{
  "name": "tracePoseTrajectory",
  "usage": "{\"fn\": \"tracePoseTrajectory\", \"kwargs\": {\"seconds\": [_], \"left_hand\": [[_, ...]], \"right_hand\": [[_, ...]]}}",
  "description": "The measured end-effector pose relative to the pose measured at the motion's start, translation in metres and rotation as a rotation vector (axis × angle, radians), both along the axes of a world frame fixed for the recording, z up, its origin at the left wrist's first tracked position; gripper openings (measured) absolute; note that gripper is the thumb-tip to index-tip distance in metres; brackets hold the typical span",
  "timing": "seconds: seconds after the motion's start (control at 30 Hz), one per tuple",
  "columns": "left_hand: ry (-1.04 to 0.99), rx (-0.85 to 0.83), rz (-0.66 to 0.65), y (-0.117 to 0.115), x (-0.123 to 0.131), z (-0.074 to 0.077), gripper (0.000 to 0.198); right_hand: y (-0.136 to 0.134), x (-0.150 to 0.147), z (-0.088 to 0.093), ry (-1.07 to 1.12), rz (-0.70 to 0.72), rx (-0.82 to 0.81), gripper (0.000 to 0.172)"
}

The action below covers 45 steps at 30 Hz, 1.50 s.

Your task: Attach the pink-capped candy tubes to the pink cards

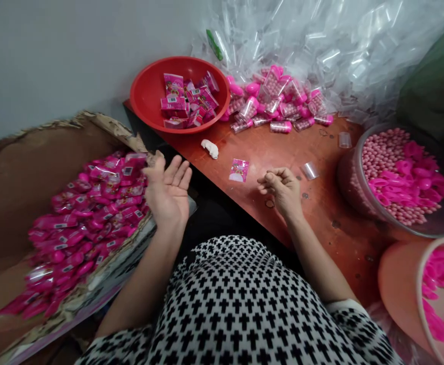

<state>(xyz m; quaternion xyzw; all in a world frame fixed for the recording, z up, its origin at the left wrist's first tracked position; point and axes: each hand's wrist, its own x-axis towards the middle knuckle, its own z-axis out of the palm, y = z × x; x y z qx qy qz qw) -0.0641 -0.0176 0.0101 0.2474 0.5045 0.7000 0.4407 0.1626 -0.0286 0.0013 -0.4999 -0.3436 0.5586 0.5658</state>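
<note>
Ahead of the right fingers (273, 178), open tabletop (271, 149) runs to the filled tubes (280, 126); rightward, a clear tube (310, 171) obstructs.

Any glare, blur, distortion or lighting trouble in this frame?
Head view: bright glare streaks on the clear plastic pile; head view: left hand slightly soft, perhaps from motion; head view: bucket at lower right looks stretched, probably by a wide lens; head view: dim overall, very dark below the table's near edge.
</note>
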Motion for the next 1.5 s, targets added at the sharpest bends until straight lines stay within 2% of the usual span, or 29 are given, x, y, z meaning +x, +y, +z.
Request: {"fn": "tracePoseTrajectory", "kwargs": {"seconds": [0.07,0.17,0.23,0.3,0.4,0.57,0.7,0.77,0.87,0.93,1.0,1.07,1.13,1.2,1.27,1.3,1.4,1.5], "left_hand": [[0.312,0.019,-0.111,0.01,0.008,-0.018,0.053],[0.897,0.083,-0.409,0.023,0.033,-0.044,0.047],[1.159,0.1,-0.522,0.029,0.047,-0.055,0.04],[1.29,0.094,-0.533,0.033,0.055,-0.062,0.031],[1.329,0.117,-0.465,0.033,0.057,-0.07,0.022],[1.242,0.219,-0.369,0.027,0.059,-0.078,0.023],[1.063,0.269,-0.395,0.018,0.065,-0.067,0.026],[0.842,0.197,-0.425,0.015,0.067,-0.056,0.036],[0.31,-0.079,-0.552,0.015,0.068,-0.039,0.054],[0.005,-0.252,-0.69,0.017,0.068,-0.03,0.051],[-0.159,-0.348,-0.756,0.018,0.069,-0.025,0.044],[-0.207,-0.381,-0.722,0.019,0.071,-0.022,0.039],[-0.196,-0.395,-0.658,0.02,0.071,-0.022,0.035],[-0.177,-0.41,-0.611,0.02,0.071,-0.024,0.03],[-0.18,-0.425,-0.587,0.02,0.071,-0.025,0.028],[-0.187,-0.43,-0.582,0.02,0.071,-0.026,0.027],[-0.217,-0.446,-0.552,0.019,0.073,-0.025,0.026],[-0.261,-0.464,-0.522,0.02,0.071,-0.021,0.027]], "right_hand": [[0.002,0.004,-0.002,-0.045,0.002,0.002,0.035],[0.0,0.003,-0.005,-0.086,0.028,-0.027,0.034],[-0.003,0.001,-0.005,-0.116,0.039,-0.054,0.033],[-0.004,0.0,-0.005,-0.146,0.047,-0.075,0.033],[-0.001,0.0,-0.007,-0.186,0.075,-0.075,0.031],[0.018,-0.007,-0.024,-0.31,0.023,0.009,0.033],[0.034,-0.016,-0.031,-0.213,0.071,0.027,0.044],[0.04,-0.016,-0.027,-0.136,0.101,0.017,0.046],[0.045,-0.011,-0.014,-0.094,0.181,0.022,0.048],[0.047,-0.005,-0.007,-0.143,0.277,0.018,0.045],[0.051,0.0,-0.001,-0.219,0.386,0.009,0.041],[0.059,0.008,0.004,-0.326,0.495,0.026,0.033],[0.073,0.019,0.008,-0.566,0.514,0.085,0.022],[0.093,0.033,0.013,-0.953,0.392,0.112,0.018],[0.116,0.045,0.015,-1.317,0.203,0.029,0.026],[0.128,0.05,0.016,-1.429,0.132,-0.031,0.031],[0.155,0.054,0.009,-1.584,0.062,-0.132,0.046],[0.163,0.054,-0.003,-1.648,0.102,-0.077,0.046]]}}
